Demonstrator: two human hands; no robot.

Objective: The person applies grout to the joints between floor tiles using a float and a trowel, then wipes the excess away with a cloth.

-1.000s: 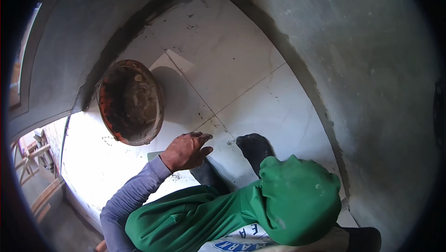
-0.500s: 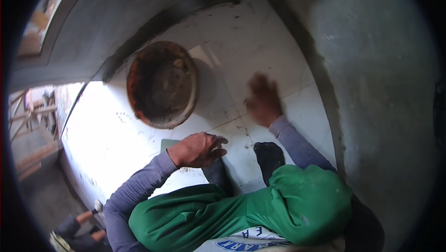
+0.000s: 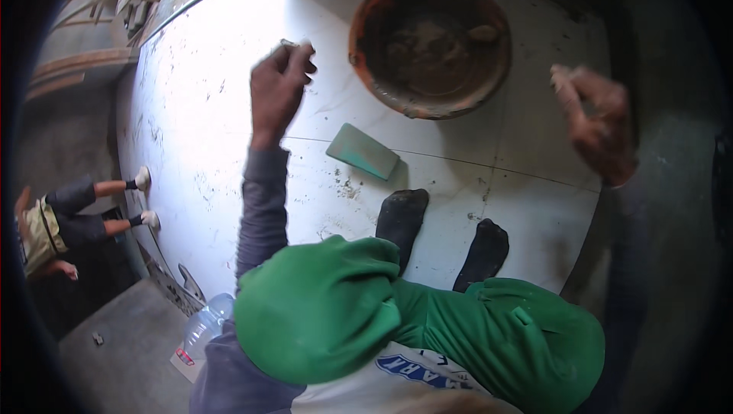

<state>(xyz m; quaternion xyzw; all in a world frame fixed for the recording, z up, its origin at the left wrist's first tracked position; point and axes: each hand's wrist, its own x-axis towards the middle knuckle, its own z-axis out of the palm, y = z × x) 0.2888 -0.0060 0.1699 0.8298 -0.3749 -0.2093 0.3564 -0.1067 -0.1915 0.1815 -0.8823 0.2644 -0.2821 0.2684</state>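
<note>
While tub (image 3: 431,101) stands between, hands (image 3: 276,97) (image 3: 608,130) half-curled; blurred, cannot tell if holding anything.

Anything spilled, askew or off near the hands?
Some mess: dark crumbs are scattered on the white tiles below the green block, like dropped debris on an otherwise pale surface. The block lies slanted relative to the tile lines. The orange tub has grey-brown residue smeared on its rim. No clear damage visible.

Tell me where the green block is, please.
In the head view, the green block lies near centre on the floor, lower left of the basin, beyond the left foot.
</note>
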